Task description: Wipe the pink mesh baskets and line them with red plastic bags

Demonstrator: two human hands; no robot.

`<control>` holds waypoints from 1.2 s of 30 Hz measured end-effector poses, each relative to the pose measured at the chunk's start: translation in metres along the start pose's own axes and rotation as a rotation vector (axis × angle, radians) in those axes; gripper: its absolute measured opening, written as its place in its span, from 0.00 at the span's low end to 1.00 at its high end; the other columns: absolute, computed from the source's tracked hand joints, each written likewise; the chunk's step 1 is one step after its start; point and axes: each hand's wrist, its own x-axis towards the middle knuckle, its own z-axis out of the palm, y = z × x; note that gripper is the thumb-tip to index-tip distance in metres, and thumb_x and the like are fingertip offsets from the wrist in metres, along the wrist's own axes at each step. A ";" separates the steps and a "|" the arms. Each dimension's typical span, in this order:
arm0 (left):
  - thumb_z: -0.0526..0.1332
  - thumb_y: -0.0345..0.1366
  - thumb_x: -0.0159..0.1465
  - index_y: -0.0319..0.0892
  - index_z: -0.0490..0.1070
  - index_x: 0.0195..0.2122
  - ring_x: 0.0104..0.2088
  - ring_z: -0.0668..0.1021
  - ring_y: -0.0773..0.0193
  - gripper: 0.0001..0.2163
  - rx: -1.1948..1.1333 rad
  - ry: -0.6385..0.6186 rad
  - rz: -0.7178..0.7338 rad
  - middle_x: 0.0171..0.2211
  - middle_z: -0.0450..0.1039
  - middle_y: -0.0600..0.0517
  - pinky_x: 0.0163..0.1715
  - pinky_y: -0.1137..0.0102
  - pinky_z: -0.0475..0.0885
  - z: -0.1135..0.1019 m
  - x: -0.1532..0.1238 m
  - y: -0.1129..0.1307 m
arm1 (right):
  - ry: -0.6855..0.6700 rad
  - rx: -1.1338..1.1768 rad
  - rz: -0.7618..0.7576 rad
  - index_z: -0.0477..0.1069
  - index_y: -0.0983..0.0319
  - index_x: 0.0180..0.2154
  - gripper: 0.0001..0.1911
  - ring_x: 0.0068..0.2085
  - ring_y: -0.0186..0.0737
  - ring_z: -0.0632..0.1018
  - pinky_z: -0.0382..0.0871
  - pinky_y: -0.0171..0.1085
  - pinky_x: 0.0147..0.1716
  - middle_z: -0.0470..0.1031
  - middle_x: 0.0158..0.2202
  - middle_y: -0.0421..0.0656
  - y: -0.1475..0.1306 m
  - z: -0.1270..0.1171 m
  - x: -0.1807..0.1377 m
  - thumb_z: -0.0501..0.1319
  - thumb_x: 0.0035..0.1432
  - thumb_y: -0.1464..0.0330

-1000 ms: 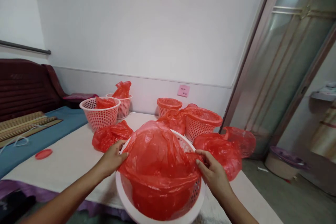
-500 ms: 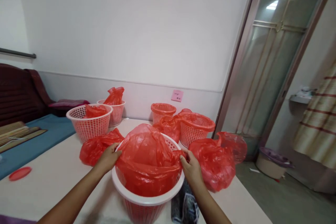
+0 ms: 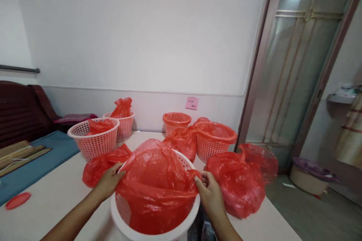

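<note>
Left hand (image 3: 109,182) and right hand (image 3: 210,194) are apart, each pinching an edge of a translucent red plastic bag (image 3: 158,184); this bag sits between them, puffed up and sagging into a white perforated basket (image 3: 118,218); fingers of the left hand are at the basket's far-left rim; the right hand grips a bunched fold; just beyond the left hand lies a crumpled red bag (image 3: 104,165), with two pale perforated baskets (image 3: 96,141) farther off, red plastic in both; ahead of the right hand stand two red-lined baskets (image 3: 213,145); just right of it rests a bulky red bag (image 3: 239,184); well left of the left hand lies a flat red disc (image 3: 18,200).
</note>
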 end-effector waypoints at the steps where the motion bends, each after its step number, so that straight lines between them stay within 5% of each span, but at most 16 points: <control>1: 0.61 0.37 0.53 0.40 0.74 0.38 0.36 0.81 0.54 0.12 0.002 -0.006 0.006 0.35 0.81 0.50 0.38 0.64 0.73 -0.001 -0.001 -0.001 | -0.018 0.007 0.011 0.68 0.61 0.32 0.13 0.31 0.42 0.74 0.69 0.39 0.32 0.74 0.29 0.42 0.001 -0.003 0.000 0.59 0.55 0.57; 8: 0.61 0.44 0.56 0.38 0.71 0.45 0.48 0.77 0.48 0.19 -0.008 0.046 0.017 0.43 0.79 0.45 0.44 0.61 0.70 -0.002 -0.028 -0.008 | -0.086 0.109 0.130 0.67 0.60 0.28 0.16 0.27 0.36 0.69 0.64 0.34 0.26 0.69 0.25 0.37 -0.001 -0.028 -0.019 0.62 0.53 0.54; 15: 0.60 0.47 0.58 0.41 0.72 0.37 0.35 0.80 0.53 0.14 -0.035 0.027 0.013 0.34 0.80 0.49 0.37 0.64 0.72 -0.006 -0.059 -0.004 | -0.157 0.420 0.363 0.68 0.60 0.27 0.15 0.23 0.32 0.68 0.63 0.31 0.22 0.67 0.24 0.36 -0.018 -0.036 -0.045 0.67 0.49 0.56; 23: 0.60 0.50 0.56 0.42 0.71 0.32 0.35 0.80 0.51 0.15 -0.027 0.061 0.015 0.29 0.79 0.50 0.35 0.63 0.72 0.000 -0.060 0.005 | -0.139 0.156 0.023 0.71 0.60 0.27 0.12 0.31 0.38 0.71 0.66 0.36 0.31 0.70 0.27 0.39 -0.039 -0.055 -0.052 0.65 0.48 0.58; 28: 0.59 0.49 0.57 0.42 0.72 0.33 0.35 0.81 0.51 0.15 -0.029 0.055 0.011 0.30 0.80 0.49 0.37 0.62 0.73 0.000 -0.063 0.006 | -0.293 0.090 0.263 0.67 0.60 0.22 0.06 0.22 0.32 0.66 0.58 0.32 0.22 0.65 0.19 0.34 -0.017 -0.060 -0.054 0.59 0.38 0.65; 31: 0.58 0.48 0.58 0.42 0.72 0.33 0.36 0.81 0.51 0.14 -0.040 0.051 0.026 0.31 0.80 0.50 0.37 0.62 0.73 0.001 -0.066 0.004 | -0.233 0.035 0.305 0.69 0.60 0.26 0.09 0.23 0.34 0.69 0.59 0.32 0.24 0.69 0.21 0.36 -0.011 -0.072 -0.043 0.57 0.36 0.66; 36: 0.58 0.46 0.60 0.42 0.72 0.37 0.39 0.81 0.50 0.13 -0.045 0.040 0.057 0.34 0.80 0.49 0.40 0.61 0.73 0.007 -0.070 0.005 | -0.074 -0.156 -0.092 0.71 0.59 0.32 0.11 0.35 0.42 0.75 0.68 0.40 0.38 0.75 0.32 0.42 -0.053 -0.074 -0.016 0.60 0.48 0.60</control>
